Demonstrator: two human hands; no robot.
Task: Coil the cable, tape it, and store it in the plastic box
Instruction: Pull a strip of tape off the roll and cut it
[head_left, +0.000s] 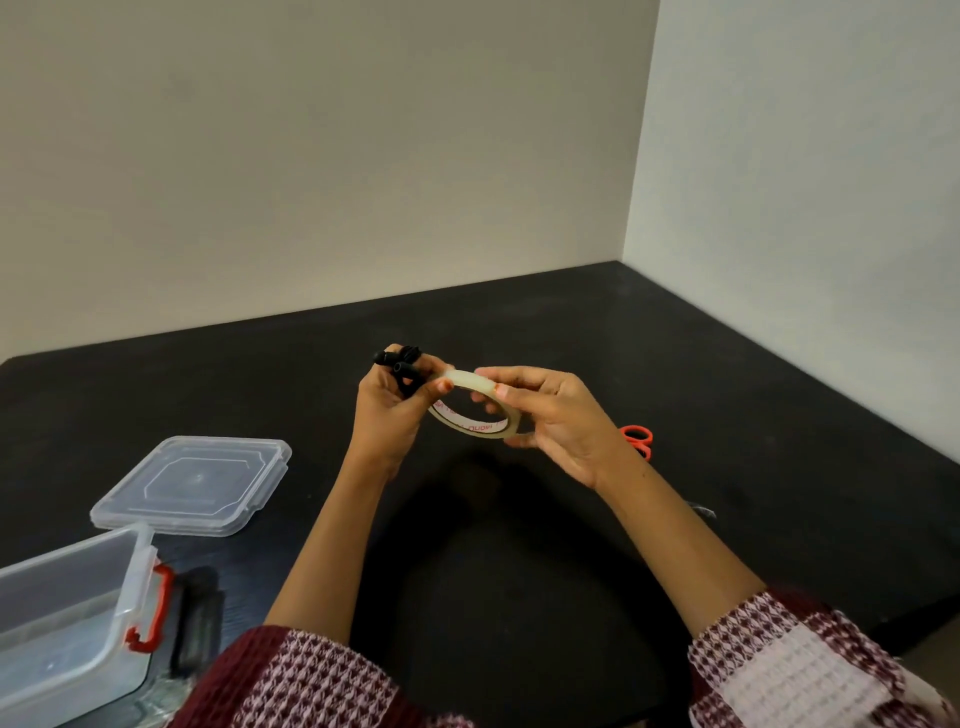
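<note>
Above the middle of the black table, my left hand grips a small black coiled cable, whose top sticks out above the fingers. Its thumb also touches the rim of a clear tape roll. My right hand holds that roll on the other side, fingers curled over its top edge and under its lower edge. The clear plastic box with red latches stands open at the lower left. Its clear lid lies flat on the table just behind it.
Orange-handled scissors lie on the table behind my right wrist, partly hidden. A dark flat object sits beside the box's red latch. Walls meet at the table's far right corner.
</note>
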